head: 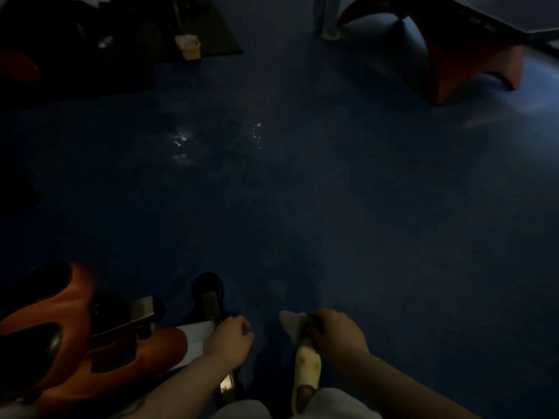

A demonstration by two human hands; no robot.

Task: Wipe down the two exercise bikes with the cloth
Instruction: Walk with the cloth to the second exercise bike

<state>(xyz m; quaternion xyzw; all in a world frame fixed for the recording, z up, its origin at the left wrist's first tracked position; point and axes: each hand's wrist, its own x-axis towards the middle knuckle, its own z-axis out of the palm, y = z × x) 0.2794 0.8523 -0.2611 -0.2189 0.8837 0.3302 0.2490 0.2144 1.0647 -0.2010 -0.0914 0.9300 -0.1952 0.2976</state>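
Right hand [338, 334] pinches the pale cloth [292, 323]; left hand's [231, 335] grip curls on the orange bike's [90, 343] base bar.

Dark blue floor [332, 192] carries two orange bikes [75, 343] [453, 55] and a black mat [211, 34]

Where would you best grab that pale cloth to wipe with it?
Grip the cloth by its bunched end, from above and from the right, as the right hand does. Its loose pale corner sticks out to the left, free to wipe the orange bike.
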